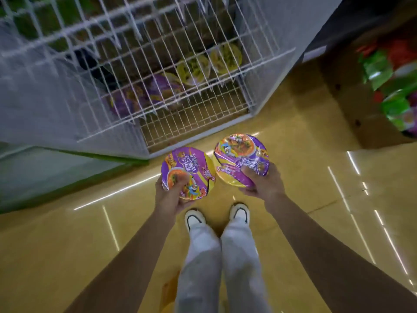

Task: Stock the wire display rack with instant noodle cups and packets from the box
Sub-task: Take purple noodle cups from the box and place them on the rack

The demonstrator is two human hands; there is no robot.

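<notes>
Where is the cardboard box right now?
In the head view the cardboard box sits on the floor at the far right, beside the wire rack, with green packets inside.

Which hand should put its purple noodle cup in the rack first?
Probably the left hand. Its purple cup sits closer to the wire rack, nearly in line with the purple cups already stocked. The right hand holds its cup further right, toward the box.

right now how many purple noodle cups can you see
4. One in the left hand, one in the right hand, and two lying in the wire rack's lower basket at and. Blur and wires may hide more.
</notes>
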